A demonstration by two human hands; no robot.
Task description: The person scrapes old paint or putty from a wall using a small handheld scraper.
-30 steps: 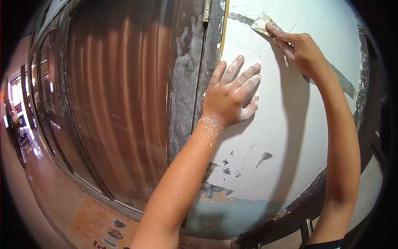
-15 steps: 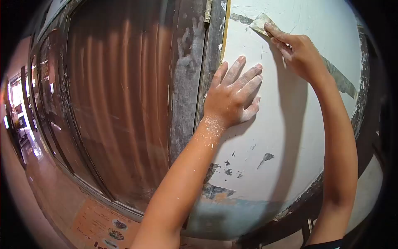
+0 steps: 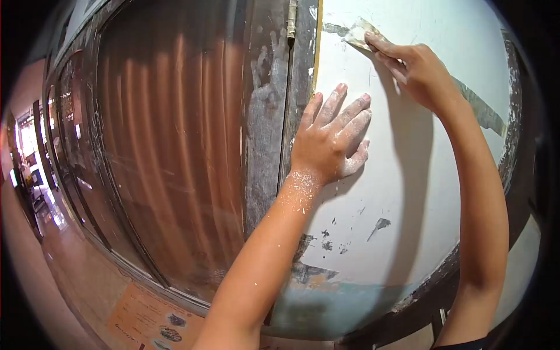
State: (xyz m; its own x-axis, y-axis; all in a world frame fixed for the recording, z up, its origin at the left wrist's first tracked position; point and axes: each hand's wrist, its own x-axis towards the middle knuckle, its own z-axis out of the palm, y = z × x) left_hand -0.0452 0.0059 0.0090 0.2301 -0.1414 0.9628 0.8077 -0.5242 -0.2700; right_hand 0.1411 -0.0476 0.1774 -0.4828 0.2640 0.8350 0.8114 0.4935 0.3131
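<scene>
My left hand [image 3: 331, 134] lies against the white wall panel [image 3: 344, 201] with its fingers spread, dusted with white powder and holding nothing. Higher up, my right hand [image 3: 414, 70] pinches a flat scraper [image 3: 360, 35], its blade smeared with white paste. The blade rests on the panel at a grey strip [image 3: 335, 28] where the white coat is absent. Another grey strip [image 3: 481, 108] runs behind my right forearm. Lower on the panel are small dark chipped patches [image 3: 382, 224].
Left of the panel stands a dark wooden frame [image 3: 265, 140] with a metal hinge [image 3: 291, 20]. Beside it, brown curtains [image 3: 169, 116] show behind glass. A printed orange cardboard sheet [image 3: 137, 312] lies on the floor below. A pale blue-green band [image 3: 326, 306] crosses the panel's bottom.
My right hand has slid the scraper slightly left along the grey strip. My left hand stays flat on the panel, and the view has shifted a little.
</scene>
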